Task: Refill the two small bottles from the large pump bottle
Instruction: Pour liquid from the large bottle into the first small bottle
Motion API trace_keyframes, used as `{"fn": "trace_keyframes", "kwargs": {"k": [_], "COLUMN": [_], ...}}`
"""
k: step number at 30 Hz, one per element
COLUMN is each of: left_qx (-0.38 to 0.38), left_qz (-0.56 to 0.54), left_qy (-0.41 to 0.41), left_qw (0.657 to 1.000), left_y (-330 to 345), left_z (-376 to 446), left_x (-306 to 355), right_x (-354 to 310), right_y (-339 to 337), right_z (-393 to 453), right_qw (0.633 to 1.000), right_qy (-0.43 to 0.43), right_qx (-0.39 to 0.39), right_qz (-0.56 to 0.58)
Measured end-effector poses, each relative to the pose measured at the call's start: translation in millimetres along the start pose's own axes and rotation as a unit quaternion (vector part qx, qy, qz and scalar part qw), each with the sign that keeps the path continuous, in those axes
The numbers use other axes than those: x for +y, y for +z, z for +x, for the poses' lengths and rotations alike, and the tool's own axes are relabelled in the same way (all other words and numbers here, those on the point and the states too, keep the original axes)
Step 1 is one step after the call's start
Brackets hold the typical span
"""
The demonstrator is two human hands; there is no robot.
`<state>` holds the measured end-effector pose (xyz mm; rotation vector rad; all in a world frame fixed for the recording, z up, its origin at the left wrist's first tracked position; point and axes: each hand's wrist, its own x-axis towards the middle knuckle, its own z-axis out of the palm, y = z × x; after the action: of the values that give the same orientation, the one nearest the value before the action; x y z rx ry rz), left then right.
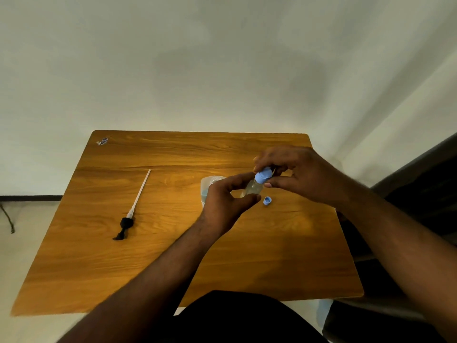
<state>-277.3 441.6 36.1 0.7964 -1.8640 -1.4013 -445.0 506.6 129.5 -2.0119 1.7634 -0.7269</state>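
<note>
Above the wooden table point(173, 243), my left hand point(222, 201) grips a small clear bottle point(252, 188) by its body, tilted to the right. My right hand point(294, 174) pinches the blue cap point(262, 176) sitting on that bottle's neck. A second blue cap point(267, 201) lies loose on the table just below the bottle. The large clear bottle point(206, 188) holding blue liquid stands behind my left hand, mostly hidden, with its neck uncovered. Its black pump head with the long white tube point(134, 209) lies on the table to the left. No other small bottle shows.
A small torn wrapper point(102, 141) lies at the table's far left corner. A pale wall rises right behind the table. A dark seat point(420, 174) stands at the right edge. My dark-clothed lap point(235, 318) meets the near table edge.
</note>
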Motion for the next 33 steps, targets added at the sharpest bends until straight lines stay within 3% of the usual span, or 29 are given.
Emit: {"fn": "trace_keyframes", "kwargs": {"k": [9,14,17,19,21,24,26,28,29,31,33], "left_qx": [-0.008,-0.005,-0.002,-0.005,-0.005,-0.007,-0.003,-0.005,-0.01,-0.02,-0.025], "left_qz": [0.018,0.034,0.024,0.026,0.027,0.027,0.022,0.008,0.007,0.008,0.01], "left_qy": [0.013,0.011,0.015,0.024,0.024,0.013,0.01,0.012,0.016,0.017,0.012], "left_qw": [1.0,0.999,1.0,0.999,0.999,1.0,1.0,1.0,1.0,1.0,1.0], "left_y": [-8.3,-7.6,-7.1,-7.6,-7.1,-4.6,-1.9,-0.1,0.3,-0.3,-0.4], "left_z": [-5.6,-9.0,-7.1,-5.4,-4.7,-5.9,-6.5,-6.8,-6.5,-5.8,-6.2], "left_x": [5.5,4.0,7.4,9.0,9.5,8.4,7.6,8.4,9.5,10.2,8.7], "right_x": [-9.6,-22.6,-23.7,-23.7,-26.4,-29.3,-27.7,-23.4,-21.5,-19.6,-18.6], "right_y": [2.6,9.9,-9.6,-27.1,-32.5,-13.1,-5.5,-8.0,-10.6,-15.1,-10.1], "right_z": [9.6,11.2,12.3,12.5,14.7,15.7,14.5,11.9,9.7,7.0,6.3], "right_qw": [0.996,0.952,0.971,0.989,0.986,0.977,0.959,0.955,0.966,0.979,0.973], "right_qy": [-0.012,0.078,0.116,0.119,0.099,0.082,0.089,0.088,0.085,0.069,0.048], "right_qx": [-0.059,-0.041,-0.002,-0.055,-0.132,-0.14,-0.059,0.003,-0.008,-0.101,-0.159], "right_qz": [-0.07,-0.294,-0.211,-0.069,-0.027,-0.137,-0.262,-0.283,-0.243,-0.164,-0.159]}}
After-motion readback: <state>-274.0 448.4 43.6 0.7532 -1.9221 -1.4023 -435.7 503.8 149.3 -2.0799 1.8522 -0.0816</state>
